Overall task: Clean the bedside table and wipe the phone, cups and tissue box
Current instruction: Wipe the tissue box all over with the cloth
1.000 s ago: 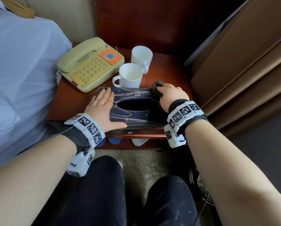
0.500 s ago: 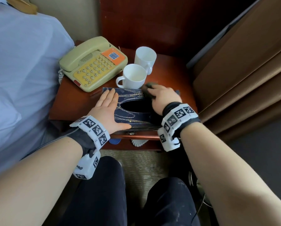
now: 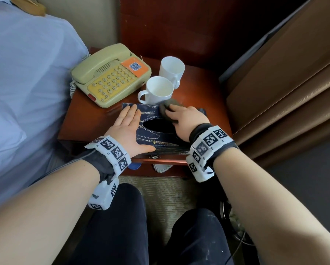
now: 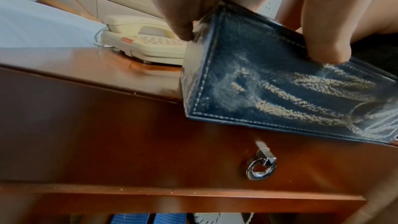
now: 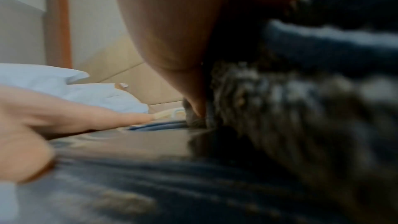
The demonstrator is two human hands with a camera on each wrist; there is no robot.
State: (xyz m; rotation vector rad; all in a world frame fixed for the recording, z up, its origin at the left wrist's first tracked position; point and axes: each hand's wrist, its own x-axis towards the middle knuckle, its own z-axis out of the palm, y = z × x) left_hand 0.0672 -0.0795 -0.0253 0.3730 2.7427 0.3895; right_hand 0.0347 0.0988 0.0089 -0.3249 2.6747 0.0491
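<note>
Wiping down the tissue box on the nightstand

We've got our left hand [image 3: 129, 129] laid flat with straight fingers on the left end of the dark blue leather tissue box [image 3: 152, 138], thumb hooked over its front edge, pinning it at the front edge of the reddish wooden bedside table [image 3: 87, 123]. Our right hand [image 3: 187, 121] has its fingers curled over a dark grey cloth [image 3: 168, 109], pressing it onto the far right part of the box top, just beside the oval opening. Right behind the box sits a white mug [image 3: 158, 92], a second white mug [image 3: 171, 70] behind that one, and the beige push-button phone [image 3: 110, 75] to the left, near the bed [image 3: 26, 83]. The right wrist view is too blurry to add much.
</note>
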